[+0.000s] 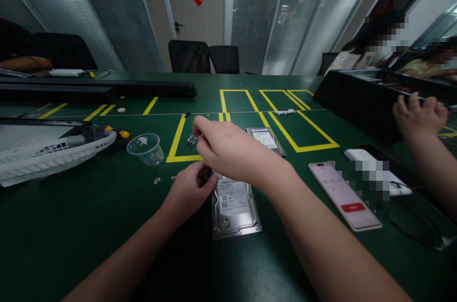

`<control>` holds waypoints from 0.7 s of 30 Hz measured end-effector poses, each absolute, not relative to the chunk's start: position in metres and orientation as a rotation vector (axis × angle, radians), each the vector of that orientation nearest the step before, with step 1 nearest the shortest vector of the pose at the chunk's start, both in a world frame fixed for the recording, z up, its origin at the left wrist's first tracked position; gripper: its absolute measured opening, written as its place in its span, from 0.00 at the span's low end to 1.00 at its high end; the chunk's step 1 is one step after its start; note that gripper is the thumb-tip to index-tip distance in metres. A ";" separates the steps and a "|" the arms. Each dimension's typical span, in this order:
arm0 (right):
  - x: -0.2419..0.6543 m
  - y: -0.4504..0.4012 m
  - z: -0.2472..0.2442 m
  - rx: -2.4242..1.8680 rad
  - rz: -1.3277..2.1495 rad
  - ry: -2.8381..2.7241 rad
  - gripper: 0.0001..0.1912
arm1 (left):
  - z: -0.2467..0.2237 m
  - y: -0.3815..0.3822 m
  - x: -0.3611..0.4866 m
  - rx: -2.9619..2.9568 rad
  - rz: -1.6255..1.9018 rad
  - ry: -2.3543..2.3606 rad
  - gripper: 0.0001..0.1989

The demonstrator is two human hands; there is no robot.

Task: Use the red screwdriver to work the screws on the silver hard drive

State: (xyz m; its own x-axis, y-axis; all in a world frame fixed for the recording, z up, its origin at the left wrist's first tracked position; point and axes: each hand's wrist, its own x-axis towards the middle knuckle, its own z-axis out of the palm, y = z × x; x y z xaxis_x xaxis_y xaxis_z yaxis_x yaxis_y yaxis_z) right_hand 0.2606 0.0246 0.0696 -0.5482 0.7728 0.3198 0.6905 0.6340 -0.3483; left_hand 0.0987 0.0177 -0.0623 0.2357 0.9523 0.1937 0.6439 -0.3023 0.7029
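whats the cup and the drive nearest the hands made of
Cup: probably thin, glossy plastic; the green table shows through its clear wall. Drive: looks like smooth, silvery metal, given the bright reflections along its edges; which metal is unclear.

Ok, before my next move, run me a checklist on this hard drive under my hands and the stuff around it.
1. Near hard drive lying flat, label side up: ok.
2. Left hand at the drive's far left corner: ok.
3. Right hand's fingertips properly placed: cannot tell, what they hold or touch is too small and partly hidden.
4. Clear plastic cup upright, left of your hands: ok.
5. Tiny white pieces all inside the cup: not ok, some lie on the green table just nearer you.
6. Phone out from under your right forearm: ok, it lies to its right.
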 end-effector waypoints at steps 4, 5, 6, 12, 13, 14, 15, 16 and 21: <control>0.261 0.030 0.066 -1.139 0.126 -2.414 0.11 | -0.065 0.018 0.099 2.022 0.818 1.480 0.10; 0.261 0.032 0.065 -1.146 0.100 -2.410 0.11 | -0.066 0.018 0.099 2.020 0.813 1.478 0.10; 0.261 0.033 0.065 -1.154 0.083 -2.402 0.11 | -0.066 0.018 0.099 2.015 0.809 1.476 0.10; 0.261 0.037 0.064 -1.136 0.159 -2.381 0.15 | -0.064 0.018 0.099 2.009 0.804 1.465 0.11; 0.261 0.037 0.064 -1.110 0.186 -2.387 0.15 | -0.064 0.018 0.099 2.011 0.810 1.466 0.10; 0.261 0.036 0.065 -1.086 0.219 -2.392 0.14 | -0.063 0.018 0.099 2.011 0.816 1.467 0.10; 0.261 0.035 0.066 -1.069 0.253 -2.395 0.14 | -0.063 0.018 0.099 2.009 0.821 1.468 0.10; 0.262 0.034 0.068 -1.064 0.286 -2.395 0.14 | -0.063 0.018 0.099 2.006 0.828 1.470 0.10; 0.265 0.025 0.078 -1.129 0.470 -2.385 0.14 | -0.064 0.018 0.099 2.014 0.853 1.457 0.09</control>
State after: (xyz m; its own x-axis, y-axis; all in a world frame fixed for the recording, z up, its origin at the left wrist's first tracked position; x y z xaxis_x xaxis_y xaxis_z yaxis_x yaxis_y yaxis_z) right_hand 0.2655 0.0248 0.0779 -0.5591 0.7885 0.2561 0.6323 0.6054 -0.4834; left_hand 0.0987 0.0182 -0.0642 0.2279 0.9544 0.1929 0.6352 -0.2959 0.7135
